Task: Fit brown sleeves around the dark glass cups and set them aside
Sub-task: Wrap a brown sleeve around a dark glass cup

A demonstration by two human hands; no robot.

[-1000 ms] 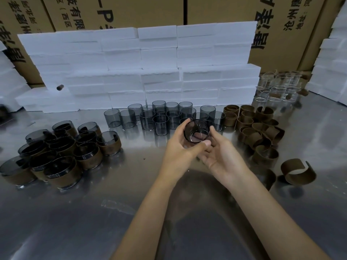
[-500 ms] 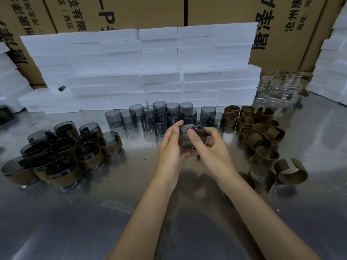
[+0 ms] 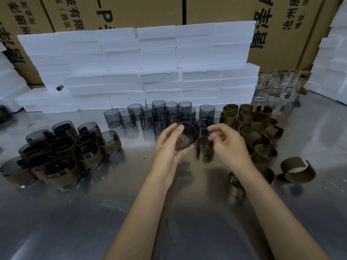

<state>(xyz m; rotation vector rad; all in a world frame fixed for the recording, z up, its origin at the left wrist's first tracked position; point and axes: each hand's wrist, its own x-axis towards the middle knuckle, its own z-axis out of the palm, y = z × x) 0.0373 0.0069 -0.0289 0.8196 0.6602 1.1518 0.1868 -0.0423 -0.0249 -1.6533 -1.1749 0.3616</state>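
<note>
My left hand [image 3: 169, 147] grips a bare dark glass cup [image 3: 185, 136], tilted with its mouth toward me, above the steel table [image 3: 84, 212]. Just right of it, a blurred brown sleeve [image 3: 205, 147] hangs at the fingertips of my right hand [image 3: 228, 145], apart from the cup. Several bare dark cups [image 3: 165, 115] stand in a cluster behind my hands. Loose brown sleeves [image 3: 259, 128] are piled to the right. Sleeved cups [image 3: 62, 171] are grouped at the left.
White foam blocks [image 3: 150, 72] are stacked behind the cups, with cardboard boxes [image 3: 216, 10] beyond them. Clear glasses [image 3: 276, 87] stand at the back right. An unrolled sleeve [image 3: 298, 171] lies at the right, and another sleeve [image 3: 236, 184] lies beside my right forearm.
My right hand has come off the cup and moved right, and a brown sleeve now shows at its fingertips. The left hand keeps the cup, tilted more.
</note>
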